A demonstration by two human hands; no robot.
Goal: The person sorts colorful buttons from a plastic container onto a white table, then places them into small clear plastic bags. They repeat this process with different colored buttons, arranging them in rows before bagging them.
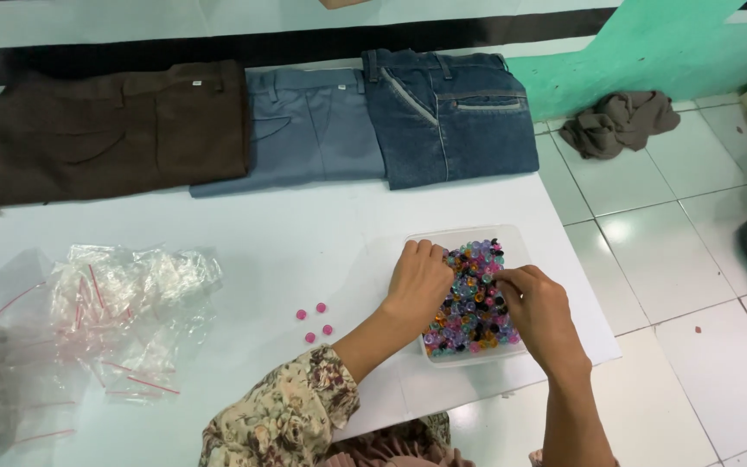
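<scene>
Both hands are reaching into a clear plastic container (pixel 512 238) of multicoloured beads (pixel 475 303) at the white surface's (pixel 304 233) right edge. The left hand (pixel 418 281) is lying palm-down, fingers curled. The right hand (pixel 539 310) is pinching beads.

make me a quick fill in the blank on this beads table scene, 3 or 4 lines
1. Both hands, the left hand and the right hand, are in a clear tray of mixed-colour ____.
2. The loose beads on the white table left of the tray number ____.
3. Of the three folded trousers, the brown pair lies farthest ____.
4. The clear bags have ____ seal strips.

Missing words: beads; four; left; red
</scene>
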